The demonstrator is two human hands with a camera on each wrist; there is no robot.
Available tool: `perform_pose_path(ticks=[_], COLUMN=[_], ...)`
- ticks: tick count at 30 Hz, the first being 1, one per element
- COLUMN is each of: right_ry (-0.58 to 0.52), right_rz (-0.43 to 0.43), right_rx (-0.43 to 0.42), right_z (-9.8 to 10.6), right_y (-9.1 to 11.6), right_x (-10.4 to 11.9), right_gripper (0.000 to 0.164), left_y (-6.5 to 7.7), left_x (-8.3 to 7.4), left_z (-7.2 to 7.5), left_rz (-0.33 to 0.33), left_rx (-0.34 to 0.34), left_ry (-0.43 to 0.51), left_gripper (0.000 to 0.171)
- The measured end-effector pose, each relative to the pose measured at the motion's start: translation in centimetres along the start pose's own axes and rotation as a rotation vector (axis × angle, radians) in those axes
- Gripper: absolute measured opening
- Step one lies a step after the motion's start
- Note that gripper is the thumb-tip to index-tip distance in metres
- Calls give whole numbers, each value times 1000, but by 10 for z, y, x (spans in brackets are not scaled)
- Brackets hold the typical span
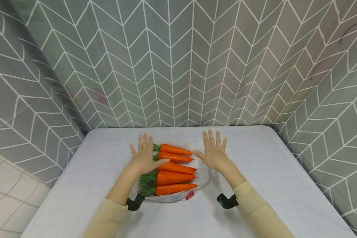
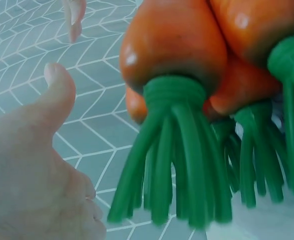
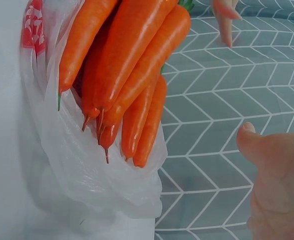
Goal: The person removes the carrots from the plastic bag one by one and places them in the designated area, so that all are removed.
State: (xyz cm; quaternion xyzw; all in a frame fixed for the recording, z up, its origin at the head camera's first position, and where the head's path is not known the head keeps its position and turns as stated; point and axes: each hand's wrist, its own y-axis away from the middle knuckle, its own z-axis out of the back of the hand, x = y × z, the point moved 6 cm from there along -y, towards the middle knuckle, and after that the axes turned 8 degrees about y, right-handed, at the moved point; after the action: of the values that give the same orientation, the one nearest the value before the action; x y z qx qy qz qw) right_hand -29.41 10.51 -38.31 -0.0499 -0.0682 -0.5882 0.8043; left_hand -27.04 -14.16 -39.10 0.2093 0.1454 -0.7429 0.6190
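Observation:
Several orange carrots point(image 1: 172, 177) with green stem ends lie side by side on a white plastic bag point(image 1: 169, 198) in the head view. My left hand point(image 1: 143, 159) is spread flat over their stem end, its thumb reaching across the carrots; whether it touches them I cannot tell. To the right of the tips, my right hand point(image 1: 215, 155) is spread with straight fingers and holds nothing. Thick green stems point(image 2: 177, 150) fill the left wrist view beside the left hand point(image 2: 31, 165). Carrot tips point(image 3: 131, 90) and the crumpled bag point(image 3: 101, 175) show in the right wrist view, apart from the right hand point(image 3: 279, 175).
The white-covered table point(image 1: 273, 185) carries the bag near its middle. Behind and on the sides hangs grey curtain cloth point(image 1: 181, 66) with white chevron lines. Black wrist cameras point(image 1: 227, 201) sit under both forearms. White tiled surface point(image 1: 9, 195) shows at lower left.

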Motion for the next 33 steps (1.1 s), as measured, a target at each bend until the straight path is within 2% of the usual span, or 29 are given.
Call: perform_pose_path(ticks=[8, 16, 20, 25, 29, 33], right_ry=[-5, 7, -10, -42, -74, -61], right_rz=[11, 34, 63, 99, 147, 197], right_rx=[-7, -22, -40, -47, -62, -74], right_z=[0, 1, 2, 3, 2, 0], right_y=[4, 8, 10, 14, 17, 21], right_x=[-2, 0, 1, 2, 2, 2], right_gripper=[88, 89, 89, 90, 90, 91], left_y=[12, 31, 37, 43, 48, 51], left_x=[10, 13, 16, 19, 22, 29], left_z=[4, 15, 19, 21, 19, 15], left_rz=[-50, -41, -33, -58, -79, -90], left_rx=[-7, 12, 20, 33, 54, 75], left_ry=[8, 37, 47, 78, 105, 134], left_gripper=[125, 127, 128, 129, 129, 130])
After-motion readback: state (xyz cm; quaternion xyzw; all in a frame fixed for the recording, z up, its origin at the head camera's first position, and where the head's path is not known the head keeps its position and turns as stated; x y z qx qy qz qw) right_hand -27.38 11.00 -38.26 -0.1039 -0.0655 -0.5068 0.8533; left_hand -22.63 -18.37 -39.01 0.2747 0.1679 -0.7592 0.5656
